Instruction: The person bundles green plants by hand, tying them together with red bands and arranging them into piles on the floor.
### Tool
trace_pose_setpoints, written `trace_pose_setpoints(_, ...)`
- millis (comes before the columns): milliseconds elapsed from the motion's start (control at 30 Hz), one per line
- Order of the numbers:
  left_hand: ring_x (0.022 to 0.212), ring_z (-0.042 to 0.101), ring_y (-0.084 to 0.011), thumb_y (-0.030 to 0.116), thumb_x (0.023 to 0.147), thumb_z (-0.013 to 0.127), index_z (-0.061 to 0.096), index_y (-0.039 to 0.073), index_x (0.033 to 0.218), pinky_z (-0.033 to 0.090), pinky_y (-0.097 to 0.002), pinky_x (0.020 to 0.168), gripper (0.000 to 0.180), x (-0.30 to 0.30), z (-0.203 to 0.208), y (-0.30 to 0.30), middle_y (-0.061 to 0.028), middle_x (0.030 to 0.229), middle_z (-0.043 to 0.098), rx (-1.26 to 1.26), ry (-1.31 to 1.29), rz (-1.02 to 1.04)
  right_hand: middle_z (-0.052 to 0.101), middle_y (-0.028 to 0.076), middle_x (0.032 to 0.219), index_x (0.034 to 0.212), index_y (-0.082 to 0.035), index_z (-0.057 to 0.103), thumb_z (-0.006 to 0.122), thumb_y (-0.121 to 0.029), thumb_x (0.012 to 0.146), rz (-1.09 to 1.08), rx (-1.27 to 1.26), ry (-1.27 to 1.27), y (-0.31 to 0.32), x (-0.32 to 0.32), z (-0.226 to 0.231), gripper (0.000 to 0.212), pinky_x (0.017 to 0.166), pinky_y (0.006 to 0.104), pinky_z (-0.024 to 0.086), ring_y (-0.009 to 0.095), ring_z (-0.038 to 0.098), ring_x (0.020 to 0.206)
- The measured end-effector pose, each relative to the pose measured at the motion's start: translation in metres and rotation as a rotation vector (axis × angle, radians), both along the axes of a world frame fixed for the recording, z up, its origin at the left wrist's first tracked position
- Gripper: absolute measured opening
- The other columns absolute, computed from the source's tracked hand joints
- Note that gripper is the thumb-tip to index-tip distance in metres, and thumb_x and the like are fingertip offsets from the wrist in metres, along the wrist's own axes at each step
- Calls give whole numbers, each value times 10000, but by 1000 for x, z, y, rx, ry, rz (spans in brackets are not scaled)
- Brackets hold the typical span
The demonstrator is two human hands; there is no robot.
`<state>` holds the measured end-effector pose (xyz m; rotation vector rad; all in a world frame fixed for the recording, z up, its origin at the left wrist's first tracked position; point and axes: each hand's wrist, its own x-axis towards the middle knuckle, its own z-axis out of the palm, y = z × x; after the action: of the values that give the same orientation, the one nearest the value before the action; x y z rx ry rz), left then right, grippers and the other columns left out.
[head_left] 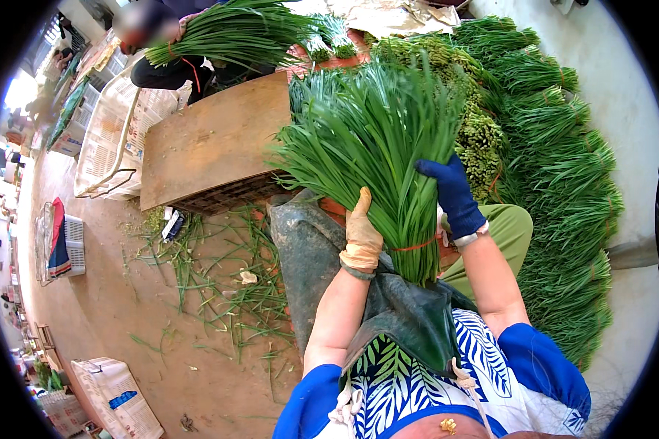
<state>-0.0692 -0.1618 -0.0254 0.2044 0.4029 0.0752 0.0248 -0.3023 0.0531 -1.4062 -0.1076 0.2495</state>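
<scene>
A big bundle of garlic chives (377, 146) stands tilted over my lap, its leaf tips fanned out away from me. Round its lower part runs a red tie (417, 245). My left hand (362, 233), in a tan glove, grips the bundle's left side with the thumb pointing up. On the right side my right hand (455, 194), in a blue glove, is wrapped round the leaves, its thumb across the front. The cut ends rest against a dark green waterproof apron (417, 314) over my lap. Part of each hand's fingers is hidden behind the leaves.
Tied chive bundles (556, 168) lie piled along the right, beside a stack of bundles with pale ends (483, 139). A wooden board (216, 139) covers a crate ahead left. Loose leaves (234, 293) litter the floor. Another person holds a chive bundle (231, 33) beyond the board.
</scene>
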Motion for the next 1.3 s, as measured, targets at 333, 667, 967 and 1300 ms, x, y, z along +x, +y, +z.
trace_pose_setpoints(333, 950, 635, -267, 259, 902, 614, 540, 57, 1208, 550, -428, 814, 374, 7, 2, -15, -88, 1116, 623, -18, 2, -107, 649, 68, 1014, 1156, -27, 570, 705, -72, 731, -76, 42, 108, -20, -2, -6, 449, 787, 310, 505, 181, 625, 856)
trace_pose_setpoints(667, 937, 633, -278, 295, 851, 682, 495, 31, 1226, 551, -432, 805, 495, 10, 5, -20, -115, 1117, 612, 129, 68, -98, 599, 112, 1157, 1340, 2, 391, 767, -171, 760, -311, -456, -443, -33, 38, -17, 713, 925, 336, 434, 203, 568, 1059)
trace_pose_setpoints(967, 940, 634, -255, 229, 885, 642, 513, 41, 1232, 549, -406, 807, 415, 12, -1, -24, -92, 1111, 620, 285, 198, -60, 625, 114, 1118, 1237, -107, 535, 655, -50, 768, 441, -814, -1105, 32, 12, 64, 488, 648, 339, 527, 277, 660, 795)
trace_pose_setpoints(1300, 957, 625, -234, 199, 888, 638, 504, 51, 1246, 542, -382, 813, 410, 10, 5, -22, -72, 1140, 604, 240, 88, -61, 599, 97, 808, 1043, -120, 594, 591, -140, 771, 722, -1339, -1241, 49, 29, 30, 272, 551, 406, 494, 314, 627, 680)
